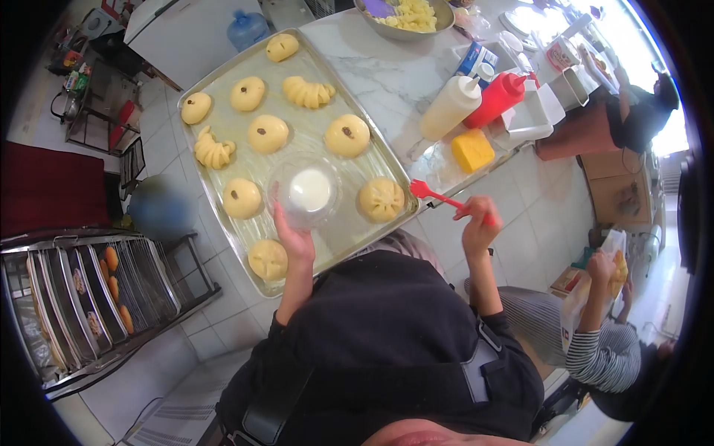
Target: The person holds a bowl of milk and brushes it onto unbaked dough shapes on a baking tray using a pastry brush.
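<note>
My left hand [295, 236] is closed on the side of a clear plastic bowl [327, 178] with a little white liquid in its bottom. It holds the bowl over a large metal baking tray [344, 93] carrying several pale dough buns. A red pastry brush [446, 199] is gripped by its handle in my right hand [482, 221], just off the tray's right edge. Its bristle head points toward the tray. The pleated bun [381, 199] lies nearest the brush, apart from it. Other buns, such as the round one [346, 135], bear a small dark mark on top.
A cream squeeze bottle [451, 108], a red squeeze bottle [496, 99] and a yellow block [472, 151] stand right of the tray. A metal bowl [405, 31] of yellow chunks is behind. A tray rack [97, 297] stands left. Two people [606, 349] [632, 119] are at the right.
</note>
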`<state>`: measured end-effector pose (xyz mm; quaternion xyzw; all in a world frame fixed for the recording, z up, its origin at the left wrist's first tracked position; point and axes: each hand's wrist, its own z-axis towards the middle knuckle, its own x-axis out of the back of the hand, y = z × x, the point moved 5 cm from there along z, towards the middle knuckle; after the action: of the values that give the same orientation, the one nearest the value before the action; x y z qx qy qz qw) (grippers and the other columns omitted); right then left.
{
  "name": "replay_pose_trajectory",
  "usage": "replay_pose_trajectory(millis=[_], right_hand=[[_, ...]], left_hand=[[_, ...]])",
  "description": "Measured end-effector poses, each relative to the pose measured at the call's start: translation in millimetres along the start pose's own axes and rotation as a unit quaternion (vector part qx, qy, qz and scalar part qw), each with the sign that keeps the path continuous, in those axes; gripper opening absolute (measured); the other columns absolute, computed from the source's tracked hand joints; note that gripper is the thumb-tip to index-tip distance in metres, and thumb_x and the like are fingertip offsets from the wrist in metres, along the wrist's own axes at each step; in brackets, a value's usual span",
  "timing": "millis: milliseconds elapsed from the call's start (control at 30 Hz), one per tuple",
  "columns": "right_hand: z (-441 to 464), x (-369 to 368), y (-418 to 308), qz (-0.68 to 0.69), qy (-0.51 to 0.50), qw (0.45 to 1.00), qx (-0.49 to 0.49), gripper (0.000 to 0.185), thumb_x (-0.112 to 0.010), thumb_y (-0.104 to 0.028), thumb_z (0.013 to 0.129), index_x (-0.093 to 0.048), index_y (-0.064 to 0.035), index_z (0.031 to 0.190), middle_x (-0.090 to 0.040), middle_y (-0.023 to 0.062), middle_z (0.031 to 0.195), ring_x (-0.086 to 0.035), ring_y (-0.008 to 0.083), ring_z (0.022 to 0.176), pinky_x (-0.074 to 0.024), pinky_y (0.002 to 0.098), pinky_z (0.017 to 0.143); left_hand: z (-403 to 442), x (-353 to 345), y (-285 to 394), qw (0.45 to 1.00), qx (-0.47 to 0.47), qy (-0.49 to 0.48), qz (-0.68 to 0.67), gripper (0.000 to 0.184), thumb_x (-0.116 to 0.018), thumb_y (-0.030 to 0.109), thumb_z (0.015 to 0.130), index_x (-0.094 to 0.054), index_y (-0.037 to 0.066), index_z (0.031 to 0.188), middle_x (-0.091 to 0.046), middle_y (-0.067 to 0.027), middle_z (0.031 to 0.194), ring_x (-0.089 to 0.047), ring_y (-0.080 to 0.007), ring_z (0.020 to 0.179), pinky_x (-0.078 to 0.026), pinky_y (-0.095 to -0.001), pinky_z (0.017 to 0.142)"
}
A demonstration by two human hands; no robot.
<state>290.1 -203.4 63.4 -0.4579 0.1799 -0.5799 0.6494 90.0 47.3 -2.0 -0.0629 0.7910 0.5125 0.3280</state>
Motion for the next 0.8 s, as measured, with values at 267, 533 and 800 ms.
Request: replay_pose_trajectory(millis=[267,533,800], right_hand=[[-40.1,-38.2,-58.9,0.061,-0.187,0.964,0.18,0.025,-0.053,-0.018,0.085,-0.054,-0.0024,0.066,-0.057,0.0092,0.064,-0.058,0.0225,0.058,-0.0445,0.0289,0.048],[-20.9,-20.8,-21.8,0.015,-0.164,0.983,0.084,0.04,-0.044,-0.03,0.089,-0.049,-0.0014,0.062,-0.056,0.0085,0.06,-0.055,0.0185,0.051,-0.0433,0.0266,0.046],[-11.4,-21.2,-26.6,0.091,-0.164,0.98,0.068,0.035,-0.048,-0.026,0.088,-0.053,-0.0018,0.063,-0.056,0.0082,0.061,-0.057,0.0194,0.055,-0.0438,0.0269,0.049]], left_hand=[[3.2,-1.8,1.8,1.0,-0.001,-0.006,0.003,0.049,-0.03,0.039,0.09,-0.027,0.013,0.132,-0.038,-0.0106,0.128,-0.041,-0.0258,0.115,-0.04,-0.0409,0.09],[7.7,3.2,3.3,1.0,0.006,0.005,-0.011,0.049,-0.03,0.039,0.09,-0.027,0.014,0.132,-0.041,-0.0106,0.125,-0.044,-0.0247,0.113,-0.044,-0.0396,0.086],[6.3,0.2,10.2,1.0,-0.001,0.001,-0.013,0.05,-0.03,0.04,0.09,-0.026,0.014,0.132,-0.042,-0.0099,0.125,-0.044,-0.0239,0.113,-0.044,-0.0388,0.086]])
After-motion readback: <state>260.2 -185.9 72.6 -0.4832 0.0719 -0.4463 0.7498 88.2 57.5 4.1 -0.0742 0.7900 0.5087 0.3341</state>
